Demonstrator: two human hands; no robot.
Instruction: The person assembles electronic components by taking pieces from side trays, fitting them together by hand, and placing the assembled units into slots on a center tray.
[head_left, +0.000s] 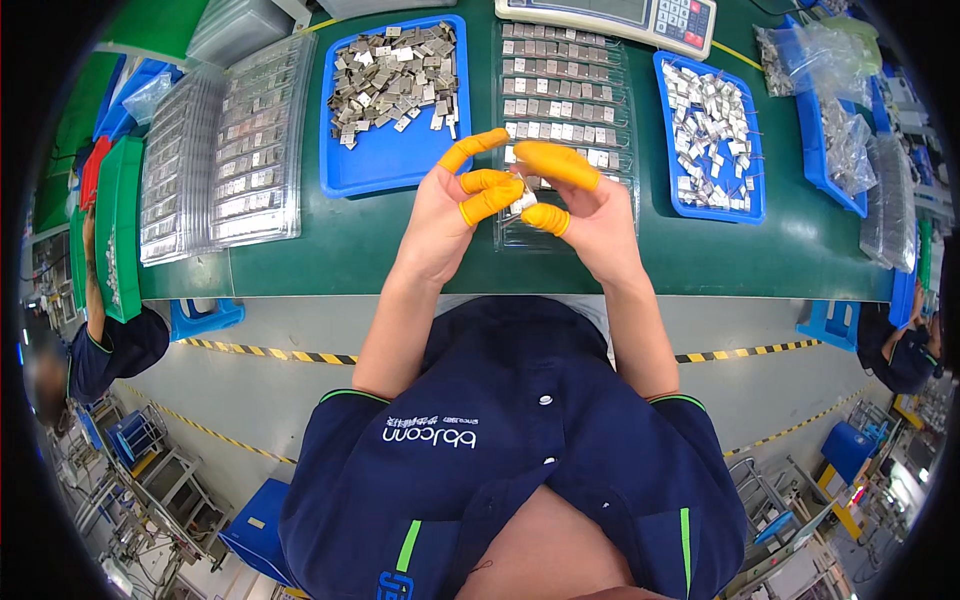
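Small metal part [523, 201] pinched between left hand [447, 215] and right hand [590, 215], fingers clamped on it above clear tray [520, 235] (orange cots on). Best kept low, grip light, over table [340, 250].

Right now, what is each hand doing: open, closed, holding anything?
Left hand: fingers pinched on a small metal piece.
Right hand: fingers closed on the same small metal piece, above the clear tray.

Green workbench [330, 255]; grey floor [300, 400], yellow-black hazard tape [270, 352].
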